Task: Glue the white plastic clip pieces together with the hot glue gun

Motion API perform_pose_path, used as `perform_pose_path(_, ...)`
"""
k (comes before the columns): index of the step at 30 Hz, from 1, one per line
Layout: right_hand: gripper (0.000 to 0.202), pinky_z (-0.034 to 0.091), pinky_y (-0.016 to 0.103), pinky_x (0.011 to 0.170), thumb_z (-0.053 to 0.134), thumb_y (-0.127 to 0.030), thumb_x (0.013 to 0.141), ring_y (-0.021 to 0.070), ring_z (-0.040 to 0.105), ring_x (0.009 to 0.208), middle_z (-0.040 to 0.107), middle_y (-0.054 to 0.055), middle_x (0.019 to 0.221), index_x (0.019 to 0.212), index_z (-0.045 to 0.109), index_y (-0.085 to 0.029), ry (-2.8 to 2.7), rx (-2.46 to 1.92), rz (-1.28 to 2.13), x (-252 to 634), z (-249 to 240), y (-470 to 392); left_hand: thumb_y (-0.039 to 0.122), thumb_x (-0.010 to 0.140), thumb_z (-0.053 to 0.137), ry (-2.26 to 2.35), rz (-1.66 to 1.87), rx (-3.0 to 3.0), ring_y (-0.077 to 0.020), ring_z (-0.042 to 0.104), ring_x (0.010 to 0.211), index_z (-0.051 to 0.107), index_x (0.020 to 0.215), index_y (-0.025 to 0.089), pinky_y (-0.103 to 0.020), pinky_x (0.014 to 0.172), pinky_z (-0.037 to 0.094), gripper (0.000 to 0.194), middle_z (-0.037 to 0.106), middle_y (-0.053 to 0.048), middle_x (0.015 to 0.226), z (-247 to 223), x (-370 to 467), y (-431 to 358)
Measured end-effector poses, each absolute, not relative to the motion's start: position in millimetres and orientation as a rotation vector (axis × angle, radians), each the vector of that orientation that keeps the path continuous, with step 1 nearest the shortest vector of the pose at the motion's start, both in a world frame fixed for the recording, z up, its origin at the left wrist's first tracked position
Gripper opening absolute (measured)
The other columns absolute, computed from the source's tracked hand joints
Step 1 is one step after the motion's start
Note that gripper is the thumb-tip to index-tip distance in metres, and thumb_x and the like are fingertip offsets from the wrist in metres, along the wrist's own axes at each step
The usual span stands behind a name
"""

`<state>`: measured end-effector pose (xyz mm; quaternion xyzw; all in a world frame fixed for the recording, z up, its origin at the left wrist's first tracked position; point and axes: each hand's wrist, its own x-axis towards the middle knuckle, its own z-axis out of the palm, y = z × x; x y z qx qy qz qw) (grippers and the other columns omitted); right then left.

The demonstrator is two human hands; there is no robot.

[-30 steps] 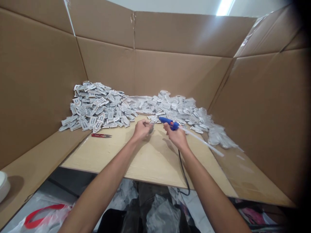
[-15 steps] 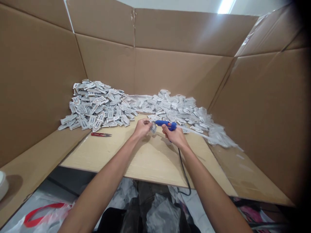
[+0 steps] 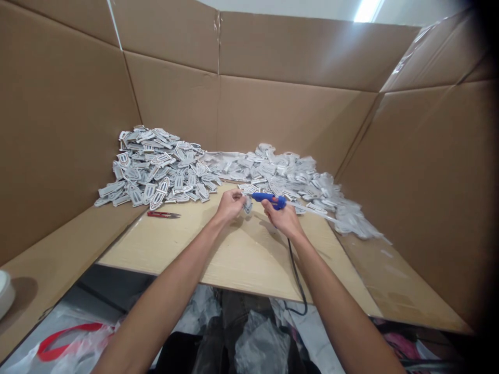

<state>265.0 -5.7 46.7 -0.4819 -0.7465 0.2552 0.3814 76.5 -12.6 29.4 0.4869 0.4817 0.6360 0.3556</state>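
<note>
**Small grey-and-white flat piece (image 3: 248, 205) meets the blue plastic glue gun (image 3: 268, 200) above the pale wooden desk (image 3: 237, 254)**

The piece hangs below the fingertips of the left hand (image 3: 231, 205), which pinches it near the middle of the desk. At its 3 o'clock, the right hand (image 3: 286, 218) is closed around the glue gun, nozzle turned toward the piece; whether the tip touches is too small to tell. To do this well, I would keep the left hand firm, squeeze gently for a thin, even bead, and hold those fingertips clear of the nozzle, likely hot. A translucent glue stick (image 3: 307, 209) juts from the gun's rear, and a black cord (image 3: 296, 280) trails at 5 o'clock; it should have slack so that it does not tug the aim.

Red-handled metal snips (image 3: 162, 214) lie at 9 o'clock. A loose pile of grey-and-white pieces (image 3: 156, 171) rises at 10 o'clock. At 1 to 2 o'clock sits a heap of clear plastic bags (image 3: 288, 169), with pale pieces apparently inside; I cannot tell if they are sealed.

A crumpled clear plastic bag (image 3: 262, 343) lies at 6 o'clock, a whitish plastic bag with a red handle (image 3: 74, 348) at 8. A white round container (image 3: 5, 293), cut off by the frame, is also toward 8, contents hidden.
</note>
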Motion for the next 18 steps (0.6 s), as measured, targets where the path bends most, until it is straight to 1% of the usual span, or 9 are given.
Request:
perform_pose_path(5,0.053,0.045,0.030,0.066,0.055,-0.070,0.086,0.0222,0.064,0.070,0.070,0.004,0.071,0.080,0.071,-0.019,-1.903,-1.276,0.616,263,44,-4,0.024,0.073,0.076,1.247,1.640,1.285,-0.0144,0.061,0.060,0.067,0.073,0.016,-0.029,0.064,0.051,0.012,0.069,-0.005,0.070,25,75,-10)
perform_pose_path(11,0.050,0.045,0.031,0.067,0.055,-0.066,0.089,0.0223,0.062,0.071,0.068,0.004,0.070,0.084,0.072,-0.019,-1.956,-1.166,0.579,261,43,-7,0.023,0.076,0.074,1.280,1.668,1.303,-0.0154,0.063,0.061,0.069,0.074,0.016,-0.028,0.062,0.050,0.009,0.072,-0.006,0.073,18,75,-6)
perform_pose_path(15,0.043,0.044,0.030,0.070,0.059,-0.063,0.088,0.0216,0.060,0.073,0.067,0.004,0.074,0.082,0.070,-0.021,-2.016,-1.113,0.438,259,39,-6,0.025,0.080,0.072,1.335,1.694,1.409,-0.0150,0.064,0.065,0.070,0.081,0.016,-0.024,0.061,0.048,0.009,0.073,-0.006,0.077,16,76,-9)
perform_pose_path(18,0.036,0.042,0.029,0.070,0.061,-0.056,0.091,0.0205,0.058,0.075,0.066,0.004,0.080,0.083,0.066,-0.022,-2.142,-0.993,0.266,259,33,-5,0.029,0.082,0.069,1.366,1.659,1.518,-0.0131,0.060,0.061,0.069,0.081,0.015,-0.021,0.056,0.043,0.015,0.070,-0.004,0.072,15,75,-13)
